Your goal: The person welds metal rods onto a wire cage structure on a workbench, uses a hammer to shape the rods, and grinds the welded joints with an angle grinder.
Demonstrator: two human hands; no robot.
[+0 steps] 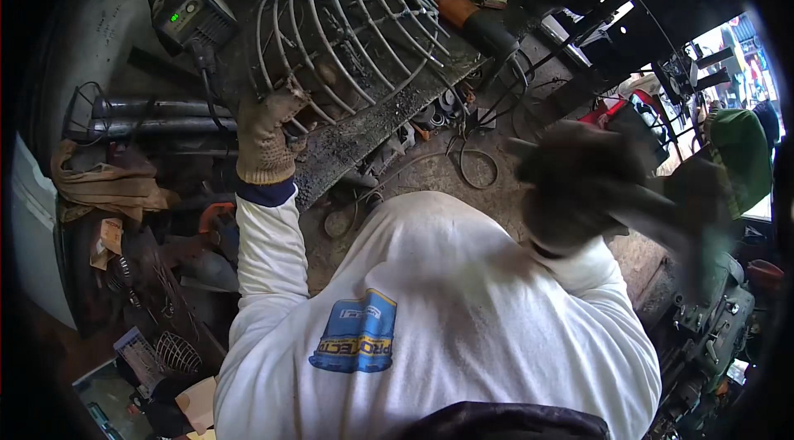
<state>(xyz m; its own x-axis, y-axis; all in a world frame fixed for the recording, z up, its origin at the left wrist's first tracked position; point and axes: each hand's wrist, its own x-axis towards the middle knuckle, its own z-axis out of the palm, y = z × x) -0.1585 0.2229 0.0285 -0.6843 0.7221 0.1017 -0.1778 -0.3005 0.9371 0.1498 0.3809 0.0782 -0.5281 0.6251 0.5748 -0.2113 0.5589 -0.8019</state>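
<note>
Head view: A person in a white shirt (463, 299) faces a crowded workshop, both forearms reaching forward.
Worktop (343, 155): A dark, grit-strewn slab slants ahead, apparently serving as a firm bed for the metalwork upon it.
Wire cage (346, 26): Domed, of curved grey rods, it sits ribs upward at the slab's far end, its near edge held, probably to keep it from shifting.
Pipes (174, 125): Two metal lengths lie side by side, left of the slab.
Power unit (194, 14): A boxy machine with a lit green display stands left of the cage, its dark cable trailing toward the pipes.
Angle grinder (463, 11): Orange and black, it lies just beyond the cage's right side, likely crowding any move that way.
Long dark tool (662, 212): Perhaps a hammer, it is carried well apart from the cage; motion blur hides its exact kind.
Right hand (571, 184): The fist appears wrapped around the tool, though single fingers cannot be told.
Left hand (271, 119): Gloved fingers curl tightly around the cage's lower left rods, thumb side uppermost.
Cable loop (480, 185): A thin coil lies on the floor (442, 174) between the hands.
</note>
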